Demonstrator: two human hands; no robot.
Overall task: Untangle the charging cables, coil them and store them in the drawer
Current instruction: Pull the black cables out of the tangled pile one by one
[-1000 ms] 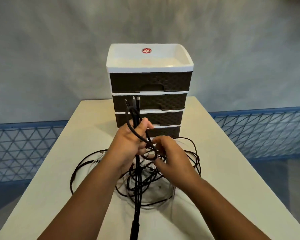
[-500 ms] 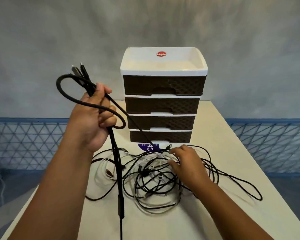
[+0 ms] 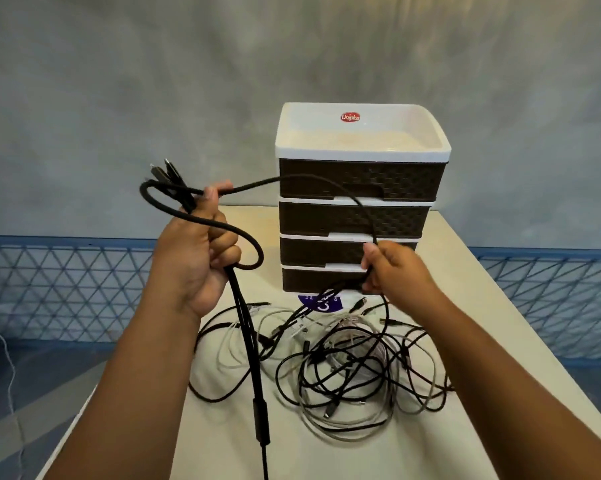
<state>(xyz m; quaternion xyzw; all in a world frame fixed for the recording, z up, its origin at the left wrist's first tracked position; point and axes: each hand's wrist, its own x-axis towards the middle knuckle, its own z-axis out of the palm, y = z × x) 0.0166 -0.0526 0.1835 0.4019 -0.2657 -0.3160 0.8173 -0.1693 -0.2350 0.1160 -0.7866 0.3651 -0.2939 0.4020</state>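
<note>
Four drawers of the drawer unit [image 3: 359, 216] are all pushed in, and nothing shows as stored yet, so the task looks to be in its early part. Most of the work lies below the hands: a tangle of black and white cables [image 3: 340, 362] sprawls loose on the tabletop [image 3: 499, 341], in front of the unit and beneath both sets of fingers.

One black cable [image 3: 319, 183] is being worked free. The left hand [image 3: 195, 258] is raised, its fingers curled round a bunch of that cable, with a loop bulging out to either side of the fist and several plug ends sticking up above the thumb. Strands hang straight down from the underside of the fist, and a thicker black block sits on them lower down, toward the near edge of the tabletop. From the top of the left fingers the cable arcs across to the right hand [image 3: 396, 271], which pinches it between thumb and curled fingers, just in front of the lower drawers.

Below the right fingers the same run drops into the tangle, so I judge it not yet fully separated. Still to do: freeing this cable, finishing its coil, sorting the rest of the heap, opening a drawer and putting the coils inside.
</note>
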